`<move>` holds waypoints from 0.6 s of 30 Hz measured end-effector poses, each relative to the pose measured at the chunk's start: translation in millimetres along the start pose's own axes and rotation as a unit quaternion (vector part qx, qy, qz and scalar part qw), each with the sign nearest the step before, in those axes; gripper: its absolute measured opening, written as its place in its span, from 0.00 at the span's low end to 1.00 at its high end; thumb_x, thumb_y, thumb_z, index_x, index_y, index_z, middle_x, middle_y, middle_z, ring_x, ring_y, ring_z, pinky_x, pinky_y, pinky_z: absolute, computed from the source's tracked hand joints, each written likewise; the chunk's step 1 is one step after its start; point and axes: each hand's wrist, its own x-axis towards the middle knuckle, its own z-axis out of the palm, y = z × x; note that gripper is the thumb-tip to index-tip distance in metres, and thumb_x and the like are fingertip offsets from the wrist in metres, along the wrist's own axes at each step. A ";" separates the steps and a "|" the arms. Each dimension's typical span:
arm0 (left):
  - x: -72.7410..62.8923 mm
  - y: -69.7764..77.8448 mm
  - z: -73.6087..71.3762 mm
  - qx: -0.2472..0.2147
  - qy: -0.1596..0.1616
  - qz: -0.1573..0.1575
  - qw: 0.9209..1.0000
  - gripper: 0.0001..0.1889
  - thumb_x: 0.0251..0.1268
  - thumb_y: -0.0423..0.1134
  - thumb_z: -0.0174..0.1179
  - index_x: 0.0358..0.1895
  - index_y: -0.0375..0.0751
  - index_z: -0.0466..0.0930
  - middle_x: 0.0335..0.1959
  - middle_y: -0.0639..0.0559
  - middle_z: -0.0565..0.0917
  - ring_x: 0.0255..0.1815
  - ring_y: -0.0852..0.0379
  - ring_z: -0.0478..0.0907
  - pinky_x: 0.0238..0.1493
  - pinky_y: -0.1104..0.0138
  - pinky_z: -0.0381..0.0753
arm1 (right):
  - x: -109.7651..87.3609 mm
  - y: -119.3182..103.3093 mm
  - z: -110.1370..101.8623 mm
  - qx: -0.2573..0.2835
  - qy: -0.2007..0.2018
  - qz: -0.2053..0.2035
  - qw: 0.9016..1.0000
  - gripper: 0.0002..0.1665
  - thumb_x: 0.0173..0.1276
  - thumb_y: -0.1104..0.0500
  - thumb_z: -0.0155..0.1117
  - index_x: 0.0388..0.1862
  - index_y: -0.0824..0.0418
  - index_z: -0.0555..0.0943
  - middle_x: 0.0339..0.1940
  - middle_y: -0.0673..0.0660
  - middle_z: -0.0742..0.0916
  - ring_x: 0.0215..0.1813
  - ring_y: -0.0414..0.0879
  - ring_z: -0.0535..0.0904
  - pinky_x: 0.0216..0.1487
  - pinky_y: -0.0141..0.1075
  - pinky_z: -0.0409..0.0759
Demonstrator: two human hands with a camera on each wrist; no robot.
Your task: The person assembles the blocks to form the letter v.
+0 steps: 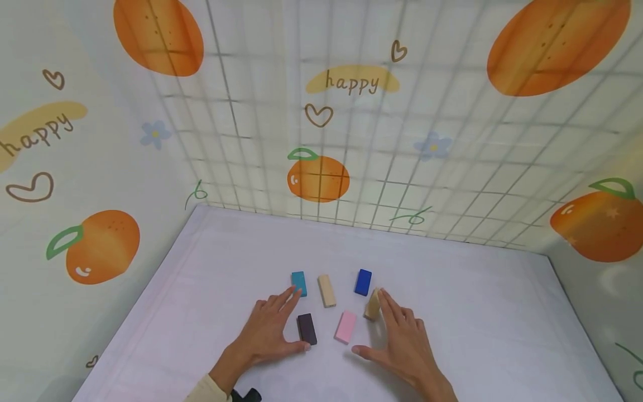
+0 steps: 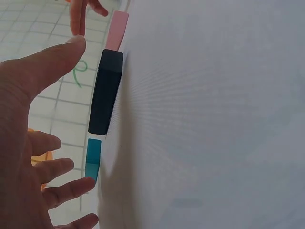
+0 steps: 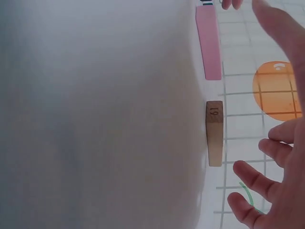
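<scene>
Several small rectangular blocks lie on the white tabletop in two rough rows. My left hand (image 1: 266, 329) is spread beside the black block (image 1: 307, 329); its thumb tip is near the block's lower end. Its fingertips overlap the teal block (image 1: 298, 277) in the head view, and I cannot tell whether they touch it. My right hand (image 1: 408, 343) is spread to the right of the pink block (image 1: 345, 327), fingertips close to a wooden block (image 1: 372, 306), which shows the number 19 in the right wrist view. A pale wooden block (image 1: 327, 291) and a blue block (image 1: 363, 282) lie farther back.
A white cloth with orange prints (image 1: 318, 178) hangs behind the tabletop (image 1: 482, 312), with a wire grid showing at it. Similar cloth stands at the left and right sides. A black object (image 1: 248, 395) shows beside my left wrist.
</scene>
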 end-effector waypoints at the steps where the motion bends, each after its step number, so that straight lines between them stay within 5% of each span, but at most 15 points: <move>1: -0.1 0.5 -0.1 0.000 0.000 0.001 1.000 0.57 0.54 0.77 0.60 0.81 0.48 0.54 0.80 0.49 0.59 0.68 0.50 0.69 0.58 0.51 0.68 | 0.0 -0.7 -0.1 0.003 -0.001 0.000 1.000 0.76 0.42 0.17 0.70 0.82 0.57 0.57 0.79 0.59 0.67 0.60 0.59 0.71 0.54 0.58 0.68; 18: 1.1 6.3 1.0 -0.001 -0.025 -0.011 1.000 0.55 0.51 0.73 0.65 0.79 0.48 0.60 0.75 0.51 0.67 0.67 0.50 0.70 0.56 0.51 0.68 | 1.7 -8.4 5.4 0.013 -0.012 -0.011 1.000 0.73 0.43 0.18 0.70 0.80 0.56 0.61 0.74 0.58 0.73 0.60 0.56 0.74 0.55 0.60 0.70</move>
